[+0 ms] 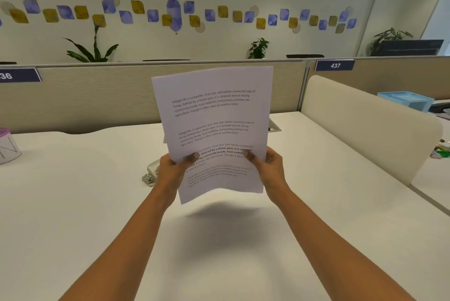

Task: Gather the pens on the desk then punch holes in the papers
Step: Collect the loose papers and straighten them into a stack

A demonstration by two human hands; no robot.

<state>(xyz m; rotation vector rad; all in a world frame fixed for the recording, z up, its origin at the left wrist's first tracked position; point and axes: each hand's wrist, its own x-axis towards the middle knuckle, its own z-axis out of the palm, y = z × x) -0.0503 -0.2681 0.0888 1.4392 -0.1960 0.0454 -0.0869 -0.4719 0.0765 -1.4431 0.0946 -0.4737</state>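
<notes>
while held upright above the white desk (73,203), clear of its top and facing the camera: the papers (214,110), white sheets printed with paragraphs of black text, top edge leaning slightly to the right, bottom edge bowed and casting a soft shadow on the desk below. gripped at the lower left edge by the left hand (170,170), left thumb (192,156) pressed flat on the printed face, other fingers hidden behind the sheets, so cannot tell how spread. gripped the same way at the lower right edge by the right hand (271,169), right thumb (248,155) on the front, remaining fingers behind and mostly out of sight

partly hidden behind the left hand and the papers' lower left corner, resting on the desk: a silver hole punch (150,174). at the far left edge of the desk, half cut off by the frame: a pale cup (7,148) with a pink rim. behind the papers, set into the desk near the partition: a grey cable hatch (275,127), mostly covered. along the back, a beige partition (97,96) with number plates, one reading 437 (334,65). to the right, a cream divider panel (365,125), beyond it a light blue tray (405,101). above the partition, green plants (93,49) and a band of blue and yellow shapes (174,13) on the wall
</notes>
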